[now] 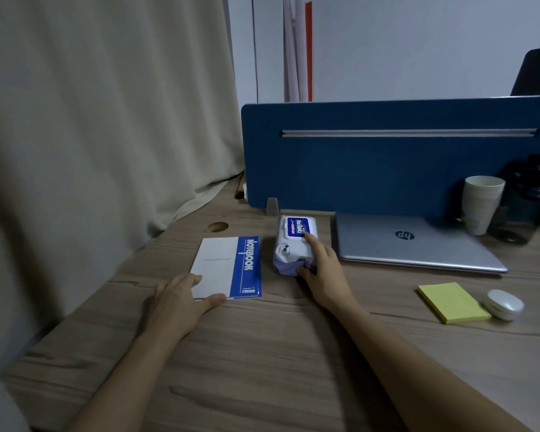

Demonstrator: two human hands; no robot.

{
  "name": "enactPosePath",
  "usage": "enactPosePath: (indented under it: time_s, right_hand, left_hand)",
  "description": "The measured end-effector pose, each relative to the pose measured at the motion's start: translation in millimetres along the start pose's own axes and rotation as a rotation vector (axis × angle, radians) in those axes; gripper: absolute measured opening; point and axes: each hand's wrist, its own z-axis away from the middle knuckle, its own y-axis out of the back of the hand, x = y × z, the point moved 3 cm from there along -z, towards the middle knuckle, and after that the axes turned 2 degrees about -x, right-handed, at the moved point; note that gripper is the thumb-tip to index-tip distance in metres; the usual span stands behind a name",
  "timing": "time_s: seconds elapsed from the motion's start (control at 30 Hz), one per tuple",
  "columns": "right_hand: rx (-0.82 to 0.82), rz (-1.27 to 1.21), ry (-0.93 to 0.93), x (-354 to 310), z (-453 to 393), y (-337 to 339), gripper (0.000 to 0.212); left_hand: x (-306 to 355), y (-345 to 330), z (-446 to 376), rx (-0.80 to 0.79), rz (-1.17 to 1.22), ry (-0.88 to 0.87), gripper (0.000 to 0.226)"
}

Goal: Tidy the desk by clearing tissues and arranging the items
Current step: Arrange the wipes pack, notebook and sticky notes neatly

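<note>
A white and blue notebook (228, 266) lies flat on the wooden desk (262, 353). My left hand (178, 302) rests on its near left corner, fingers spread around the edge. To the right of the notebook sits a white pack of wet wipes (292, 244) with a blue label. My right hand (323, 269) grips the pack's near right side, index finger stretched along the top and thumb on the near end. No loose tissues are visible.
A closed silver laptop (415, 244) lies right of the wipes, against a blue divider panel (387, 157). Stacked paper cups (480, 204) and a dark bottle (527, 204) stand at the far right. A yellow sticky-note pad (452, 302) and a small white case (504, 304) lie nearer. A curtain (106, 120) hangs left.
</note>
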Motion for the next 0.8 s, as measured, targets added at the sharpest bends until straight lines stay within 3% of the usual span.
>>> enactPosePath:
  time_s: [0.8]
  right_hand:
    - [-0.031,-0.068,0.04,8,-102,-57,0.075]
  left_hand:
    - [-6,3,-63,0.109,0.066,0.11,0.048]
